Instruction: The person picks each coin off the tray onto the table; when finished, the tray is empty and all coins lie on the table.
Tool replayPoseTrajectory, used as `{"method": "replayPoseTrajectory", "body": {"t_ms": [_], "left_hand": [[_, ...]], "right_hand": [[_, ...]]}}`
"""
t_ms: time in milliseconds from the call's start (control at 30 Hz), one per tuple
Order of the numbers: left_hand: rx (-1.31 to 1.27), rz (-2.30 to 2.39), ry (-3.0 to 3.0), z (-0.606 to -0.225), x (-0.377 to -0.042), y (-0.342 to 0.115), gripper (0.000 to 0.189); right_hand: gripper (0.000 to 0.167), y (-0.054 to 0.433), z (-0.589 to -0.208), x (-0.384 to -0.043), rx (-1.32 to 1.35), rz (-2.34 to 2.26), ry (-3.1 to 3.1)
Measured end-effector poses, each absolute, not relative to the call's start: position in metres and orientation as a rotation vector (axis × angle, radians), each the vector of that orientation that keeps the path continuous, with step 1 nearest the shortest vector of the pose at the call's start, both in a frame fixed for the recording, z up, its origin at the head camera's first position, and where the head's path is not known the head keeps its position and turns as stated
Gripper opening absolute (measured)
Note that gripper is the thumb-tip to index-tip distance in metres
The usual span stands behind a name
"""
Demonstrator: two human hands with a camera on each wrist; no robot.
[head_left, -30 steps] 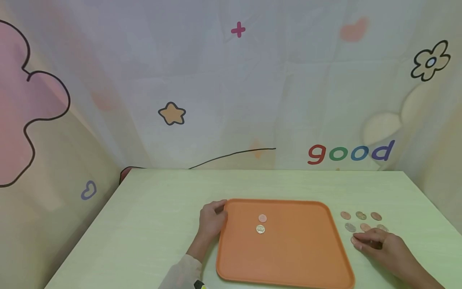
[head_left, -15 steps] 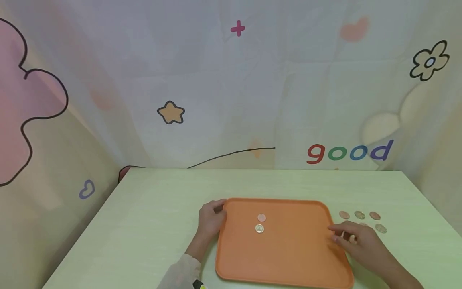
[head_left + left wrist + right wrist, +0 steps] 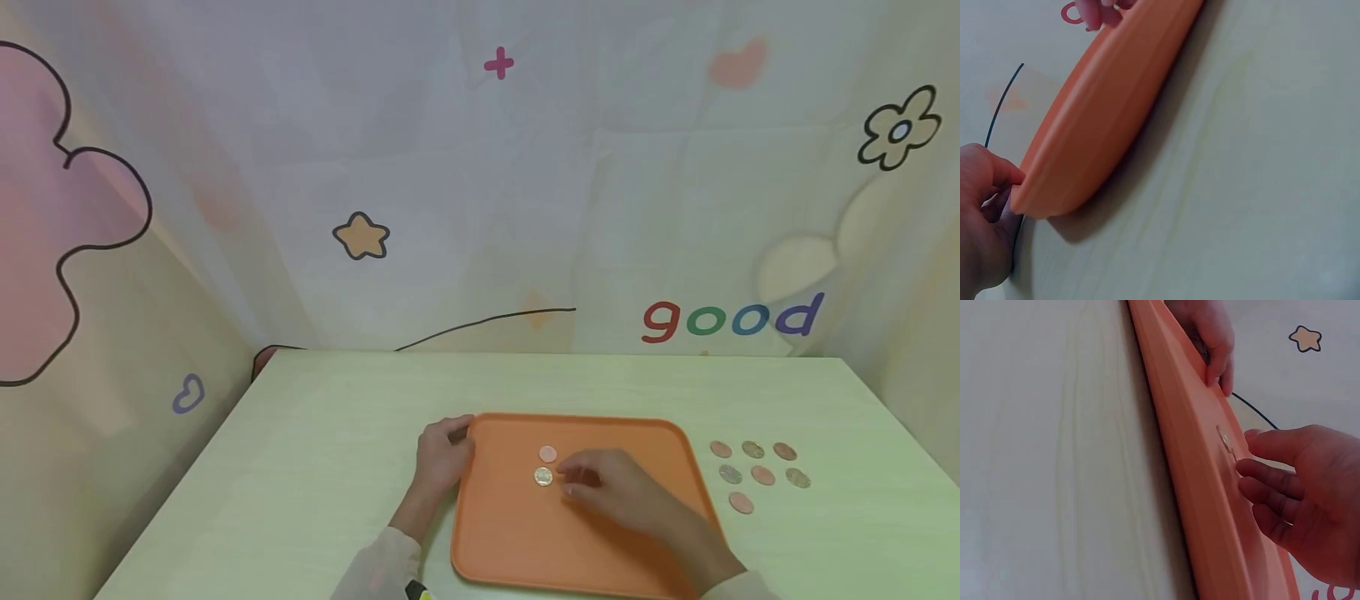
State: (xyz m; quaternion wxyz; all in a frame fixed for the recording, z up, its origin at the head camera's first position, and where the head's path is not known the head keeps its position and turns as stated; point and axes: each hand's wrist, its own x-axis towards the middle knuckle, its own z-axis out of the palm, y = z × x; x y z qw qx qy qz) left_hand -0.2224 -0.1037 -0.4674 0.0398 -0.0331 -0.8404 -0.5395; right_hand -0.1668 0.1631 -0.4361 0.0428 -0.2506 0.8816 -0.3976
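Note:
My left hand (image 3: 441, 457) holds the far left corner of the orange tray (image 3: 630, 542), its fingers at the rim. Low over the tray is my right hand (image 3: 618, 492), fingers bent and fingertips just right of a silver coin (image 3: 543, 477). A copper coin (image 3: 547, 454) lies behind the silver one. In the right wrist view, a thin pale edge, seemingly a coin (image 3: 1235, 455), shows at the right hand's (image 3: 1316, 494) fingertips; it is mostly hidden. The left wrist view shows the left hand (image 3: 985, 212) pinching the tray corner.
Several coins lie flat on the pale table (image 3: 360, 392) to the right of the tray, in rows, among them a copper coin (image 3: 741, 502) and a silver coin (image 3: 731, 473). A printed cloth (image 3: 450, 167) hangs behind the table.
My right hand has moved left from the coins on the table, across the tray's right edge, to beside the two coins on the tray. The left hand stays at the corner.

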Motion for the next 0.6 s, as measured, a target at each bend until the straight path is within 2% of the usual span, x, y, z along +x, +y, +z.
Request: {"method": "replayPoseTrajectory", "body": {"t_ms": [233,600], "left_hand": [[-0.110,-1.626,-2.577,-0.468,-0.223,-0.102,0.041],[-0.107,-1.638,-2.562,-0.469,-0.223,-0.103,0.040]], "right_hand": [[0.019,0.147,-0.448,-0.180,-0.739,-1.242,2.778],[0.010,0.131,-0.455,-0.182,-0.525,-1.036,2.987]]}}
